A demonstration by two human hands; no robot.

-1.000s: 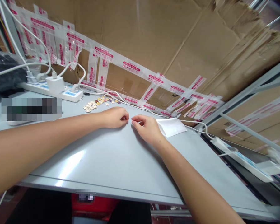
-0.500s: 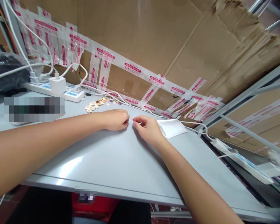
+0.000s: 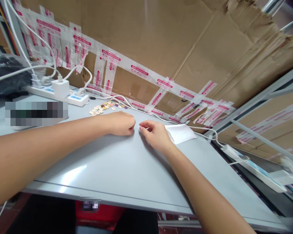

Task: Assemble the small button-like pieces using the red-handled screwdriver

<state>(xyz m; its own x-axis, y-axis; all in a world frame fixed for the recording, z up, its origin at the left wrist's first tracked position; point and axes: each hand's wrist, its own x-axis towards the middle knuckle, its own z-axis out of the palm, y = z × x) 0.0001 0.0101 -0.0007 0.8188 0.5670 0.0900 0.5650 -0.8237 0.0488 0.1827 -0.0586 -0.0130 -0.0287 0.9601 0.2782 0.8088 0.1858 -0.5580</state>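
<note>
My left hand is closed over the middle of the grey table, fingers curled under and pointing right. Whatever it may hold is hidden. Just right of it, my right hand has thumb and forefinger brought close in a pinch; anything between the tips is too small to make out. A narrow gap separates the two hands. Beyond my left wrist lie several small button-like pieces, cream, yellow, brown and purple. A flat white paper packet lies right behind my right hand.
A white power strip with plugs and cables stands at the back left, near a blurred-out object. Taped cardboard rises along the back edge. Another power strip sits beyond the right edge. Black plastic fills the far left.
My left hand has risen very slightly, its knuckles turned a little more upward. The right hand stays in nearly the same place.
</note>
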